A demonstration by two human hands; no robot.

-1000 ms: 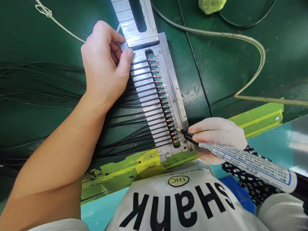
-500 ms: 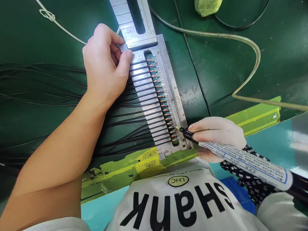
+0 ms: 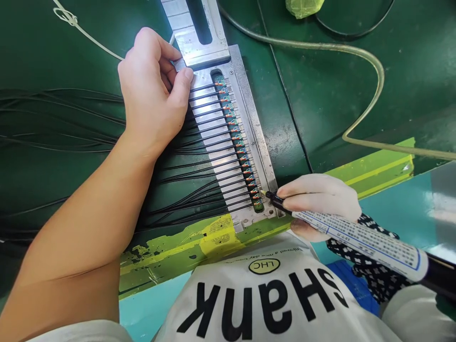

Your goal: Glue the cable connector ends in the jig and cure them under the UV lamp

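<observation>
A flat metal fixture [image 3: 213, 173] lies on the bench, with a row of small wired connectors [image 3: 239, 137] in its long slot. Black cables [image 3: 199, 183] run left from them across the metal. My left hand [image 3: 153, 80] pinches the fixture's far left edge between thumb and fingers, just below the raised slotted cover [image 3: 216, 28]. In my right hand [image 3: 320, 197], which wears a pale covering, is a pen [image 3: 359, 240] with a white printed label and a black front end. Its thin yellowish tip is at the connectors near the slot's close end.
A beige hose [image 3: 356, 50] curves across the green bench [image 3: 320, 104] at right, and a thin black cord [image 3: 285, 90] passes beside the fixture. Yellow-green tape [image 3: 199, 242] lines the front edge. A green-wrapped object [image 3: 304, 7] stands at the back.
The pen tip has shifted slightly along the row, toward the slot's near end. My left hand keeps its place on the fixture. The whole view has moved a little.
</observation>
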